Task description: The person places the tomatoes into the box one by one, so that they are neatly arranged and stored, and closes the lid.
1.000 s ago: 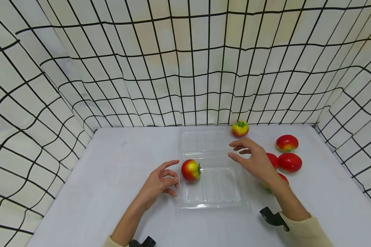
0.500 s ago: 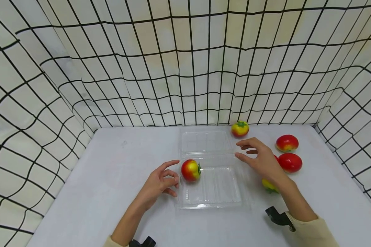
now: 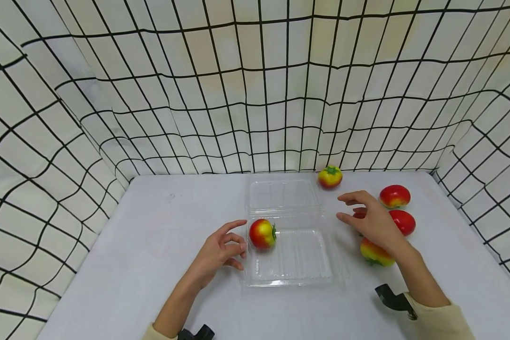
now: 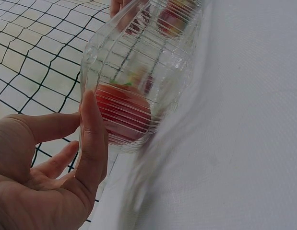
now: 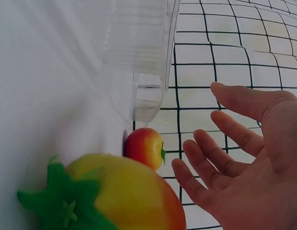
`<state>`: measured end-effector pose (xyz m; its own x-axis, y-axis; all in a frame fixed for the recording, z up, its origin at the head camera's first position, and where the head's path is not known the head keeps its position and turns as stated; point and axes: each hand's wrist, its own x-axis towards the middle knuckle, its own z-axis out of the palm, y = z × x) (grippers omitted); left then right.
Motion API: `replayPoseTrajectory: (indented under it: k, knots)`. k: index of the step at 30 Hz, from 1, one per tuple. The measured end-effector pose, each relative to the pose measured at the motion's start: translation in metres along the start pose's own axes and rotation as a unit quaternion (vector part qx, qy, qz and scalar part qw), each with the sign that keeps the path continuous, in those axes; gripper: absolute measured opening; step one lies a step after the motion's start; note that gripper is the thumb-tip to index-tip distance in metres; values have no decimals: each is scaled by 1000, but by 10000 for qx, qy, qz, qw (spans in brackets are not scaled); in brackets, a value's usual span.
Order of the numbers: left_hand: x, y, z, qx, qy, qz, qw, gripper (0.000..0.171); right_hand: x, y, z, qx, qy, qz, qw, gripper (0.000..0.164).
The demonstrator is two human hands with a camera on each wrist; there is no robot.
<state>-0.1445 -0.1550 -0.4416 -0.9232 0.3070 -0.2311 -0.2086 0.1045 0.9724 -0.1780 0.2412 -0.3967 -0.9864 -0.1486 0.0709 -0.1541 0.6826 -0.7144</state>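
Observation:
A clear plastic clamshell box [image 3: 297, 257] lies with its lid [image 3: 284, 194] folded back. In its left end sits one red-and-yellow tomato-like fruit [image 3: 261, 234] with a green leafy top. My left hand [image 3: 216, 252] pinches the box's left rim between thumb and finger; the left wrist view shows the fruit [image 4: 123, 112] through the ribbed wall. To the right of the box, my right hand [image 3: 378, 219] hovers with fingers loosely bent around nothing. Beneath its wrist lies a yellow-and-red fruit [image 3: 373, 254], large in the right wrist view; another red fruit is mostly hidden behind the fingers.
Two red fruits, one nearer [image 3: 404, 223] and one farther [image 3: 395, 196], lie on the right side of the white table [image 3: 153, 226]. A yellow-red fruit [image 3: 330, 177] stands at the back edge, beside the lid. Black netting [image 3: 263, 108] encloses the back and sides.
My right hand has drawn away from the box to the right, uncovering more of the yellow-and-red fruit under its wrist. The left hand and the box have stayed put.

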Motion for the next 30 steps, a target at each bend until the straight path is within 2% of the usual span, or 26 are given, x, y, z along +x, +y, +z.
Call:
replayPoseTrajectory:
  k: [17, 30]
  knots:
    - [-1, 0, -1, -20, -73, 68, 9999, 62, -7, 18, -15, -231, 51, 142, 9996, 56]
    - [-1, -1, -1, 44, -55, 100, 9999, 62, -11, 30, -22, -377, -85, 342, 9987, 61]
